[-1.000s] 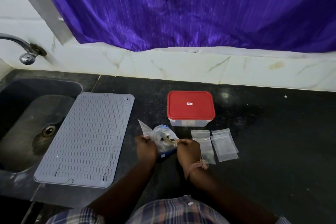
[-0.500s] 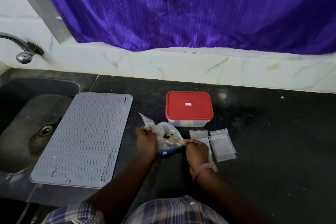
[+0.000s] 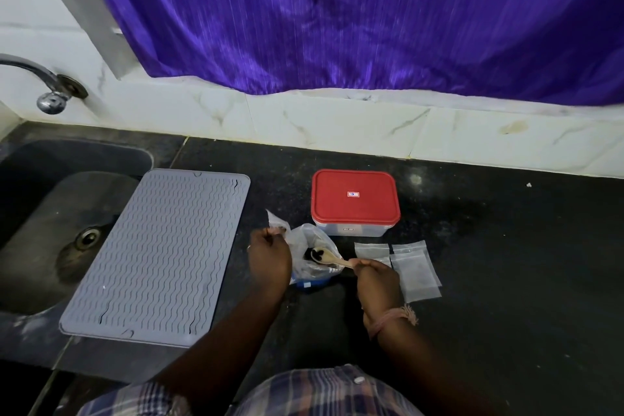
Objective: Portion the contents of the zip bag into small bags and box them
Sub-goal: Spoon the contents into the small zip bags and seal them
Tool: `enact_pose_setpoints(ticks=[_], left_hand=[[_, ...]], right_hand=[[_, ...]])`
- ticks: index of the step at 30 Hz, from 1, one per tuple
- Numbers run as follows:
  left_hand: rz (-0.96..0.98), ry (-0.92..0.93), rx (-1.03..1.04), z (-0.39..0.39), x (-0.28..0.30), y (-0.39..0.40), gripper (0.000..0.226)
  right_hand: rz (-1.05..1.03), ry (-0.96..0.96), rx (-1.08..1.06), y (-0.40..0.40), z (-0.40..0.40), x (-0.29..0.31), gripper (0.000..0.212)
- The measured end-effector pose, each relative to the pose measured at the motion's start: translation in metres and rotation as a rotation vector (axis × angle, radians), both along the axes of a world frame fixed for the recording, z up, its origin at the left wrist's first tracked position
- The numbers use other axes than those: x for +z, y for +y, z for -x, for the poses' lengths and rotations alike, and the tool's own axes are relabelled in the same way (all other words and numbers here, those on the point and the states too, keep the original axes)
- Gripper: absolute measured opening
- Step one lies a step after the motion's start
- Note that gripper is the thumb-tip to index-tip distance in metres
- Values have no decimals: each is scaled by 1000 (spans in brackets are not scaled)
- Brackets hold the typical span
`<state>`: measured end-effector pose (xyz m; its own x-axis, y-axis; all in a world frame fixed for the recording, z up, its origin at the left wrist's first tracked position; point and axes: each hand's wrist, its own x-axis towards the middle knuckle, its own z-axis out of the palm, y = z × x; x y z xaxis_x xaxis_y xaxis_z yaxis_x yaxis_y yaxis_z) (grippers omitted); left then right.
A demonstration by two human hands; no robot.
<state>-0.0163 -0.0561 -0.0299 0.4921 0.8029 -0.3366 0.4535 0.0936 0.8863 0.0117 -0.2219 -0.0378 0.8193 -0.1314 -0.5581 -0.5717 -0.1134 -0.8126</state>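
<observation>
Wooden spoon [image 3: 332, 258] pinched in my right hand [image 3: 378, 277], bowl inside zip bag [image 3: 312, 255] | left hand [image 3: 270, 257] grips bag's rim | small bags [image 3: 410, 268] lie just right, nearer right hand | box [image 3: 354, 201] lidded behind.

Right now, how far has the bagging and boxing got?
Early stage. Done: the zip bag is open. In hand: the left hand holds its mouth and a small bag while the right hand lifts a spoon carrying something dark. Left: the flat bags look empty, and the box has its lid on.
</observation>
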Motion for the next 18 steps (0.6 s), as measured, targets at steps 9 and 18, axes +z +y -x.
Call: enact_pose_setpoints(ticks=[9,18], left_hand=[[-166,48,-173,8,10,8,12],[-111,-19,-247,10,21,4,22]], right_hand=[[-66,-236,48,17,-8,30,19],[193,-441,211,45,-9,31,13]])
